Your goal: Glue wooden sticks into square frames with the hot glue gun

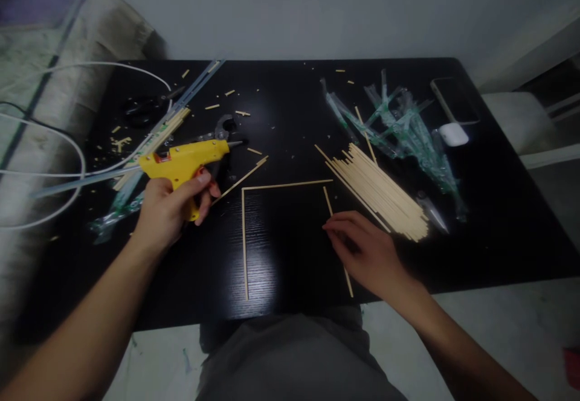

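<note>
A yellow hot glue gun (181, 162) is in my left hand (170, 211), its fingers wrapped round the handle and its nozzle pointing right. At the right, my right hand (362, 253) curls over a thin wooden stick (348, 283), thumb and fingers drawn together on it; the hand hides the stick's middle. Left of that, two more sticks meet at a corner: an upright one (245, 244) and a cross one (287, 184). The cross stick's right end lies close to the held stick's top, with a small gap. Another stick (240, 179) slants beside the glue gun.
A bundle of sticks (378, 192) lies right, near crumpled plastic wrapping (408, 117), a phone (455, 100) and a white earbud case (453, 134). At left are scissors (145, 106), a white cable (84, 165), more sticks and wrapping. Small offcuts dot the black table (290, 256).
</note>
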The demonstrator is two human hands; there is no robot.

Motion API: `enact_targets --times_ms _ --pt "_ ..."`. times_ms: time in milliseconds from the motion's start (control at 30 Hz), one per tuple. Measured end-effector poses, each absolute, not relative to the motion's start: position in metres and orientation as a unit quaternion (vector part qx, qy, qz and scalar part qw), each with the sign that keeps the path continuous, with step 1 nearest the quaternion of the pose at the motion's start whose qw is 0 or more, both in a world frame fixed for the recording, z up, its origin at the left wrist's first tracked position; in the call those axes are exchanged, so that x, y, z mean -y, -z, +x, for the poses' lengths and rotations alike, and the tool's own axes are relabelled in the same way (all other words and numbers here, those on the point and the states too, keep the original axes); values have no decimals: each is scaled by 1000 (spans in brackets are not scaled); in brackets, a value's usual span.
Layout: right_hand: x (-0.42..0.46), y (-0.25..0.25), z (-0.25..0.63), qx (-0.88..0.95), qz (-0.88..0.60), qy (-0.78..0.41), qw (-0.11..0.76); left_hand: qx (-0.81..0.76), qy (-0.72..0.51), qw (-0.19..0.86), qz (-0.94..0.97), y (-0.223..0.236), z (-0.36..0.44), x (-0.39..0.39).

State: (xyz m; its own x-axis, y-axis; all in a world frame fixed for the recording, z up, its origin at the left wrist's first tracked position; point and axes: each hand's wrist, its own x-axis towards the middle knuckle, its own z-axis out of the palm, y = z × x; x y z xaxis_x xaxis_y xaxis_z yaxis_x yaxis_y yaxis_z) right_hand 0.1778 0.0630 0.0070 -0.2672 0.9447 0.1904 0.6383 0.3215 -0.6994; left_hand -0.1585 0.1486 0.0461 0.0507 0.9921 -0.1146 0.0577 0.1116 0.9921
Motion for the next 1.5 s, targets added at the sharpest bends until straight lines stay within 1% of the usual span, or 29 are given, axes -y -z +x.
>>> enact_targets --times_ms 133,267,333,433,600,833,1100,1500 --pt "-67 -9 178 767 -522 -238 290 -521 -449 534 492 -45 -159 -149" --pt "-79 -15 186 767 -540 -158 307 -523 -456 524 495 -41 -159 -151" --pt "-87 -16 191 768 -551 -133 300 -526 -455 520 496 -39 -159 -151" --pt "-97 -15 195 778 -550 -127 276 -528 -453 520 495 -37 -159 -152" --pt "-107 -9 197 799 -528 -115 264 -531 -451 520 495 -38 -160 -152" --pt "-111 -10 209 796 -557 -56 230 -541 -430 519 503 -36 -164 -152" --pt "-112 -13 200 801 -540 -80 248 -539 -423 518 512 -37 -162 -151" --pt "-122 -18 194 803 -555 -105 191 -546 -414 513 516 -35 -166 -151"
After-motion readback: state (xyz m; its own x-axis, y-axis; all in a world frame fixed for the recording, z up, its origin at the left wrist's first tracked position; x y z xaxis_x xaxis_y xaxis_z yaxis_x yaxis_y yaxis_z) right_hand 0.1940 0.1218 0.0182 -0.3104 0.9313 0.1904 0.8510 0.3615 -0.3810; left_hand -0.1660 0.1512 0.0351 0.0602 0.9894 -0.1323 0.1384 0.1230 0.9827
